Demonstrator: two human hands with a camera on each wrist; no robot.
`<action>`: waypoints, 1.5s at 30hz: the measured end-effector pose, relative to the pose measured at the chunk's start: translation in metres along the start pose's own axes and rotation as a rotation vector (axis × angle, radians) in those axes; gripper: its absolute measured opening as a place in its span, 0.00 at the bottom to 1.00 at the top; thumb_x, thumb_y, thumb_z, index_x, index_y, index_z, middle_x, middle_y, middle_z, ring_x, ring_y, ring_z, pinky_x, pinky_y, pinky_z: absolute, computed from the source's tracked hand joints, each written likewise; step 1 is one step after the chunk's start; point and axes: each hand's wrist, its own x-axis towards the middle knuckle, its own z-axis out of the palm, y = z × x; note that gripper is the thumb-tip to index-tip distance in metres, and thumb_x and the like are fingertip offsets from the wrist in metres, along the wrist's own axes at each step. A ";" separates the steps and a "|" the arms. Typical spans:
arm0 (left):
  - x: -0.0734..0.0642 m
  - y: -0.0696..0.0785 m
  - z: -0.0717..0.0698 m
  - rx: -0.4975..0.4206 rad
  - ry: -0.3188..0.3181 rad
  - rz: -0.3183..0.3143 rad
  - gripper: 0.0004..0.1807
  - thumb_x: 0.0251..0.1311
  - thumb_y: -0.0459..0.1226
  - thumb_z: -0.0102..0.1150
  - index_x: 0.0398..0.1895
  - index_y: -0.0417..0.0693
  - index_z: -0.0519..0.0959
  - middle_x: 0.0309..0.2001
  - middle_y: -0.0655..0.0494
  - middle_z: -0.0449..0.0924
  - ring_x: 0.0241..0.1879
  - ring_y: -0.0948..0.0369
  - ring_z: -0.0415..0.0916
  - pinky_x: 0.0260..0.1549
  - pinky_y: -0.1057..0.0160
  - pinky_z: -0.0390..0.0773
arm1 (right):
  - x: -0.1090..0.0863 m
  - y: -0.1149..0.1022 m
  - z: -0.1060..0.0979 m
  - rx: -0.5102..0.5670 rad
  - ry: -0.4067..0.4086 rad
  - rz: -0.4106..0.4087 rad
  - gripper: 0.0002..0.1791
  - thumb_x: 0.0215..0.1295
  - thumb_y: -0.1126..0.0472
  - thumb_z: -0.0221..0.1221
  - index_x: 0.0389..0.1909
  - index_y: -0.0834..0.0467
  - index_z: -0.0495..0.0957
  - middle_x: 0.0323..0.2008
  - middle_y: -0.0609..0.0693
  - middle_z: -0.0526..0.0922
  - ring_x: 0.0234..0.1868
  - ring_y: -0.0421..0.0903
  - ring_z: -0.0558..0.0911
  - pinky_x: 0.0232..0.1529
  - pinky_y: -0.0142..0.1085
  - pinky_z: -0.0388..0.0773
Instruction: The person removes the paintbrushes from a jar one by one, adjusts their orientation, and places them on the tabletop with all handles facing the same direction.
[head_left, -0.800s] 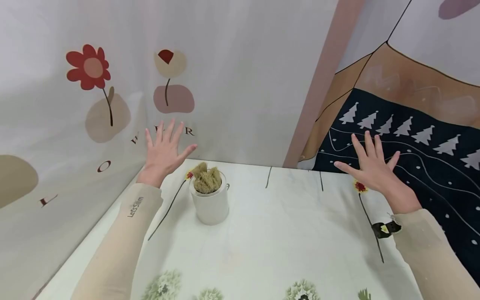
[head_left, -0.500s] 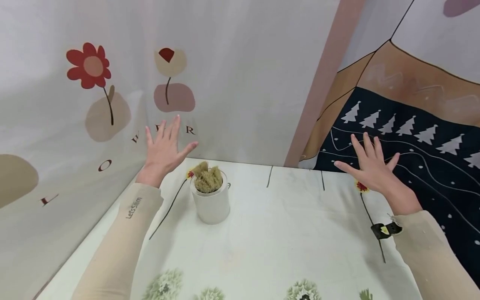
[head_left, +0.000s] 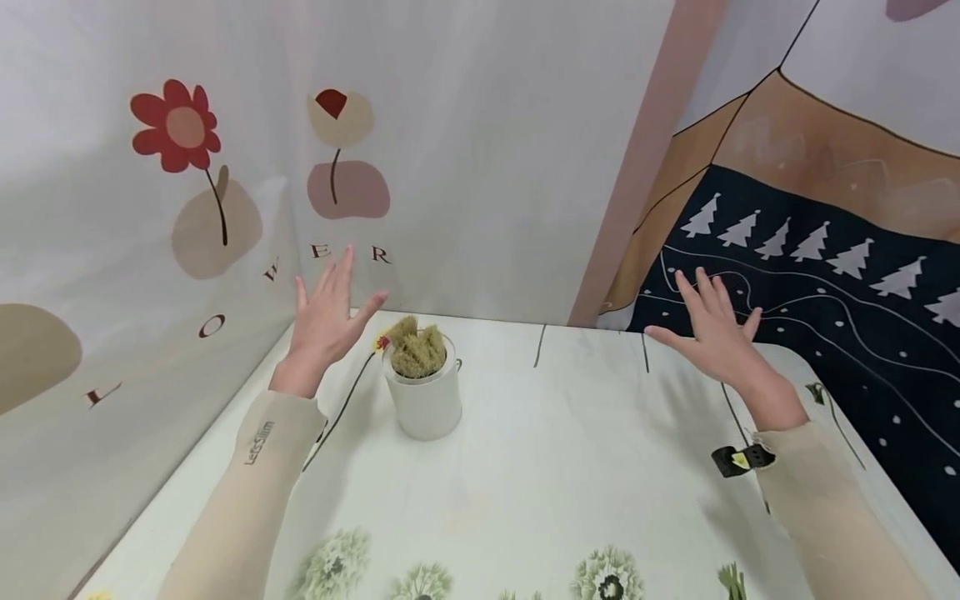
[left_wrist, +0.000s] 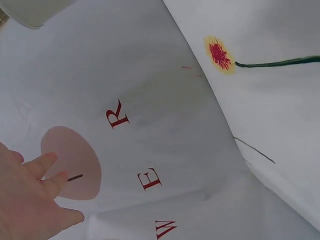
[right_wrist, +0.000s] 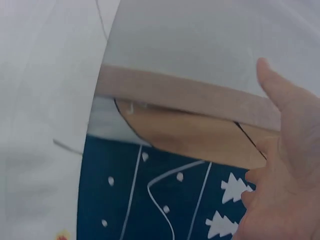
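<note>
One white cylindrical container [head_left: 425,410], filled with tan bristly tufts [head_left: 418,353], stands upright near the back edge of a white-covered bench [head_left: 517,467], between a person's two raised hands. The left hand [head_left: 322,325], nearer the container yet apart from it, shows a wide grip, fingers spread; the right hand [head_left: 722,350], well to the container's right, matches it with a wide grip of its own. Two beige sleeves [head_left: 232,512] cover the arms, one black strap [head_left: 738,460] beside the right cuff. Behind, five red letters [head_left: 377,255] and two printed flowers [head_left: 185,127] mark a pale fabric wall [head_left: 487,167]. At right, seven white trees [head_left: 810,243], one partly cut off, line a navy panel [head_left: 907,383].
</note>
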 end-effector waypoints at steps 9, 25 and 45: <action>-0.035 0.013 -0.011 -0.315 -0.052 -0.119 0.53 0.67 0.66 0.44 0.79 0.60 0.25 0.82 0.50 0.32 0.79 0.40 0.38 0.75 0.29 0.46 | 0.001 -0.038 0.021 0.122 0.110 0.041 0.50 0.66 0.50 0.64 0.80 0.56 0.45 0.79 0.65 0.42 0.78 0.69 0.46 0.70 0.78 0.42; -0.082 0.029 -0.001 -0.734 -0.071 -0.220 0.47 0.71 0.50 0.54 0.81 0.59 0.35 0.81 0.53 0.44 0.81 0.53 0.36 0.80 0.38 0.40 | 0.012 -0.113 0.061 0.442 0.152 -0.135 0.37 0.69 0.56 0.63 0.75 0.58 0.60 0.77 0.58 0.58 0.76 0.59 0.61 0.72 0.57 0.69; -0.102 0.044 0.047 -0.881 -0.035 -0.293 0.49 0.63 0.40 0.67 0.80 0.48 0.47 0.81 0.50 0.46 0.81 0.53 0.42 0.81 0.55 0.51 | 0.011 -0.189 0.109 0.760 0.133 -0.206 0.23 0.66 0.62 0.64 0.62 0.61 0.77 0.63 0.57 0.78 0.64 0.54 0.79 0.62 0.42 0.82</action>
